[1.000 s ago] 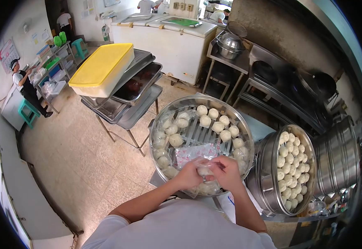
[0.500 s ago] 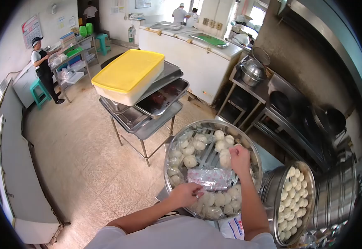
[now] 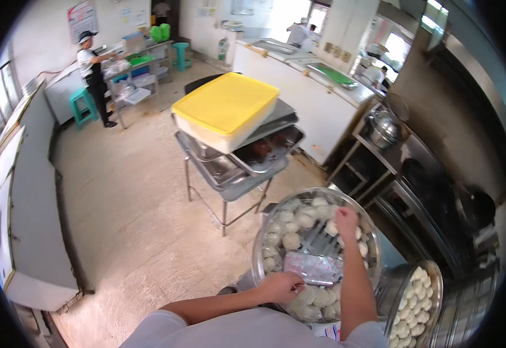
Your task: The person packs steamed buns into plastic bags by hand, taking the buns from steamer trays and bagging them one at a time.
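Note:
Clear plastic bags of round white buns (image 3: 291,240) line a large round metal steamer tray (image 3: 258,255) with a slotted base. My right hand (image 3: 347,223) is closed at the tray's right side, pinching what looks like the top of a bag of buns (image 3: 331,228). Near the front rim, my left hand (image 3: 282,287) has its fingers curled together beside bagged buns (image 3: 308,301); what they grip, if anything, is too small to make out. A packet in clear, pink-patterned plastic (image 3: 314,268) lies across the tray's middle, between my hands.
A tilted steamer tray of small buns (image 3: 418,307) stands at right. Beyond my tray, a metal stand holds stacked pans and a yellow-lidded container (image 3: 227,101). Stoves (image 3: 418,214) line the right wall. A person (image 3: 96,78) stands at a far-left table; others are at the back.
The camera view has swung left, so the room has shifted rightward in the picture. My right hand stays closed over the tray's right side; my left hand remains at the front buns.

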`<action>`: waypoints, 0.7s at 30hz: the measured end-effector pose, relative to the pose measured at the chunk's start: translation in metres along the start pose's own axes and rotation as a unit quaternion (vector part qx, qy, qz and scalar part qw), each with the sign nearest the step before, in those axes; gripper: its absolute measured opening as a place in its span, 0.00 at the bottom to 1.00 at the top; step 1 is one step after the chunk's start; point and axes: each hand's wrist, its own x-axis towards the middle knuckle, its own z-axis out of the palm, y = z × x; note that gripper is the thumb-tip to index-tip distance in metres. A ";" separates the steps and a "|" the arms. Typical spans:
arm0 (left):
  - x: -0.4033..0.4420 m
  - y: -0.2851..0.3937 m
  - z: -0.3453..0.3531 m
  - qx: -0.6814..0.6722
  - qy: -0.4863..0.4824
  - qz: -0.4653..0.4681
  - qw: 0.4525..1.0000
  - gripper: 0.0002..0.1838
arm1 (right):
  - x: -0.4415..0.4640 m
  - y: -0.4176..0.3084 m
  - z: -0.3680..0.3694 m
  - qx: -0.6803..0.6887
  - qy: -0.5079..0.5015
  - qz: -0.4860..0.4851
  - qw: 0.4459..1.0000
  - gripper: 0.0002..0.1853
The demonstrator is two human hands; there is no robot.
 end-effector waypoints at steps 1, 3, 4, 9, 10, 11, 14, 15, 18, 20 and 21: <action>-0.001 0.002 -0.002 -0.006 0.000 0.002 1.000 0.13 | -0.013 -0.004 -0.019 0.042 -0.017 0.037 0.998 0.10; -0.003 0.005 -0.010 -0.017 -0.007 -0.008 1.000 0.12 | -0.046 0.025 -0.057 -0.048 0.010 0.014 0.999 0.10; -0.004 0.009 -0.015 -0.023 -0.016 -0.017 0.999 0.11 | -0.071 0.019 -0.084 -0.149 0.019 0.001 0.989 0.11; -0.003 0.002 -0.009 -0.077 0.006 -0.008 0.997 0.11 | -0.193 0.057 -0.147 -0.223 -0.162 0.190 0.942 0.07; -0.002 0.001 -0.008 -0.077 0.002 -0.006 0.997 0.11 | -0.208 0.057 -0.141 -0.188 -0.168 0.192 0.949 0.07; -0.001 0.000 -0.008 -0.075 -0.001 -0.002 0.997 0.11 | -0.221 0.056 -0.135 -0.152 -0.172 0.193 0.954 0.08; 0.002 0.001 -0.014 -0.063 -0.039 -0.007 0.997 0.10 | -0.221 0.005 -0.117 -0.135 -0.199 0.221 0.945 0.10; 0.001 0.001 -0.010 -0.079 -0.034 -0.013 0.996 0.11 | -0.220 -0.010 -0.116 -0.147 -0.213 0.236 0.937 0.11; 0.012 0.000 -0.003 -0.133 -0.020 -0.052 0.990 0.13 | -0.219 0.002 -0.099 -0.220 -0.213 0.128 0.943 0.16; 0.015 0.003 -0.001 -0.182 -0.030 -0.121 0.975 0.13 | -0.218 -0.007 -0.095 -0.259 -0.234 0.133 0.928 0.18; 0.016 -0.002 0.003 -0.148 -0.005 -0.098 0.984 0.13 | -0.215 -0.017 -0.092 -0.277 -0.245 0.134 0.920 0.19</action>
